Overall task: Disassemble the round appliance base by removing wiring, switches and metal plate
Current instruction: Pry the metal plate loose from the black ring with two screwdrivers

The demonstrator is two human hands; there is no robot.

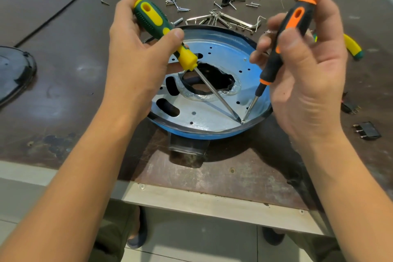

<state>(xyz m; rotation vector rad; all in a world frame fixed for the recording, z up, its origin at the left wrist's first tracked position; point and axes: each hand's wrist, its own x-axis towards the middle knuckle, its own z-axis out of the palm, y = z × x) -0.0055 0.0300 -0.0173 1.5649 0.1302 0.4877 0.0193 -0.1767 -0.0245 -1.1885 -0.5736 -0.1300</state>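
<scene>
Round appliance base (pixel 212 135), blue-walled and open side up, near the front edge of the surface (pixel 74 74), between both forearms. Carries the metal plate (pixel 204 116) inside, not yet lifted, pierced with small holes, dark slots and a ragged central opening. Above it, the left grip (pixel 136 49) wrapped round the green-and-yellow screwdriver (pixel 153 21), thumb pressed over the collar. Opposite, the right grip (pixel 308 83) pinching the orange-and-black screwdriver (pixel 282 44) between thumb and fingertips. Both shafts slanted down to one spot at the near rim, tips together at the plate-to-wall seam. Reads as levering the plate free. Could go wrong through a tip jumping out of the seam under hard leverage and skidding across the plate or toward the opposite grip. Held down by neither grip, so liable to tip or slide toward the edge under uneven force. Could also kink the plate. Behind, loose screws (pixel 178 5) and hex keys (pixel 223 19), easily scattered by a jolt.
</scene>
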